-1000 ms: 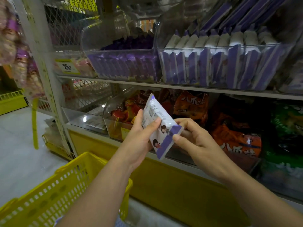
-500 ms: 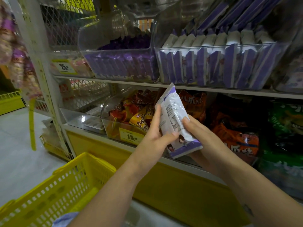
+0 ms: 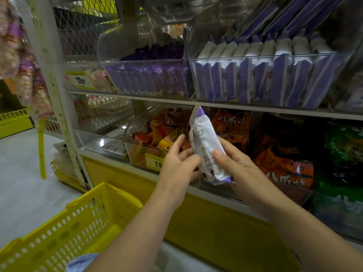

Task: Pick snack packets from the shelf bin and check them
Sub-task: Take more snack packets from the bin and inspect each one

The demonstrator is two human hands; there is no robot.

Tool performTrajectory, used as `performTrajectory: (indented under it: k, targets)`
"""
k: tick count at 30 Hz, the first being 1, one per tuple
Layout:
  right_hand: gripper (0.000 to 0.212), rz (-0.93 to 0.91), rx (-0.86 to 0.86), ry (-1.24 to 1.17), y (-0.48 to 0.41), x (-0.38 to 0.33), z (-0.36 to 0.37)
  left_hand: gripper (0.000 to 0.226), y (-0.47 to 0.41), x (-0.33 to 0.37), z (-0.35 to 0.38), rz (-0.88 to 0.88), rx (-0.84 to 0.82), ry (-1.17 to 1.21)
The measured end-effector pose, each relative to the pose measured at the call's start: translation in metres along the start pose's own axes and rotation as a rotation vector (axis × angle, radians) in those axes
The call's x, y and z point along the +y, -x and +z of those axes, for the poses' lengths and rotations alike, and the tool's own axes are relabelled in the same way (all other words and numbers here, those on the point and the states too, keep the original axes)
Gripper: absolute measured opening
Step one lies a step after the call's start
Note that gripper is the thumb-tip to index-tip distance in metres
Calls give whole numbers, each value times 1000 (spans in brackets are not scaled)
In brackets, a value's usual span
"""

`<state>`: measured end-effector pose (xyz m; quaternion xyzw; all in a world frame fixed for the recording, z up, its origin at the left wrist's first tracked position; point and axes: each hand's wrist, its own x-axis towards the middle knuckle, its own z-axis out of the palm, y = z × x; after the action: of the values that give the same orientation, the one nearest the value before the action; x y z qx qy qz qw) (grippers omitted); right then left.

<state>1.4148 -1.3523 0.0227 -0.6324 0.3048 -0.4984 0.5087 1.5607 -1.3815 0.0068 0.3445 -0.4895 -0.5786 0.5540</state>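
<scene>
Pinching the snack packet (image 3: 206,146) with my right hand (image 3: 241,169) at the moment, thumb on the printed face and fingers wrapping behind. It's standing nearly upright in the middle of the frame, well below the bin it belongs to. My left hand (image 3: 176,169) is just resting fairly straight fingers against the packet's left edge, not curling round it. I'm guessing that's to steady it while I'm checking.

I'm keeping the back panel turned toward the camera since that's where the small print is sitting, though it's coming through too tiny for me to read. The packet is looking white with purple ends, matching the ones standing in rows in the clear bin (image 3: 255,57) at upper right, so that's the bin I'm working from.

Toward the lower right, orange bags (image 3: 284,169) are showing big characters, "八爪" plus one more I'm not making out. One yellow price tag (image 3: 156,163) just left of my hands is reading "15", and a second price tag (image 3: 80,81) at upper left is reading "25". My yellow basket (image 3: 78,222) is waiting at lower left.
</scene>
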Motion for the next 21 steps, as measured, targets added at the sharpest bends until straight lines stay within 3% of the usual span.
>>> performTrajectory:
  k: [4, 12, 16, 19, 21]
  targets:
    - [37, 48, -43, -118, 0, -2, -2, 42, -1, 5, -7, -22, 32, 120]
    - [38, 72, -110, -269, 3, -10, -1, 24, -2, 9, -9, 41, 85, 26]
    - [34, 44, -64, -268, 4, -17, 2, 32, 7, 14, -5, 103, -32, -52]
    - [46, -32, 40, -182, 2, -25, 4, 41, 15, 24, -1, 182, -190, -146]
    - [53, -104, 53, -51, 3, -38, 6, 54, 19, 36, 1, 247, -195, -242]
